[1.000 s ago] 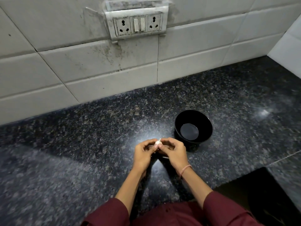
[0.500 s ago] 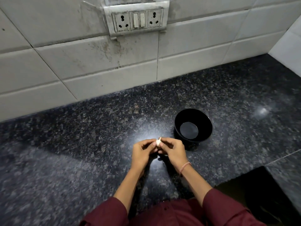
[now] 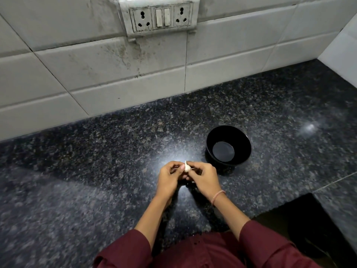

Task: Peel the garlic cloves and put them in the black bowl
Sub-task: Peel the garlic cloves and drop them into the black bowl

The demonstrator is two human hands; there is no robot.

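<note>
A small white garlic clove [image 3: 186, 167] is held just above the dark granite counter [image 3: 116, 151], pinched between the fingertips of both hands. My left hand [image 3: 169, 177] grips it from the left, fingers curled. From the right, my right hand [image 3: 203, 178] pinches it with thumb and fingers; a thin band circles that wrist. The black bowl [image 3: 242, 138] stands on the counter just right of and behind my hands, and nothing shows inside it.
A white tiled wall [image 3: 135, 74] runs along the back of the counter, with a socket and switch plate [image 3: 160, 16] high up. At the lower right the counter ends at a dark gap [image 3: 309, 229].
Both hands stay together on the clove with only small finger shifts. The view has tilted slightly, so the wall sits lower in frame.
</note>
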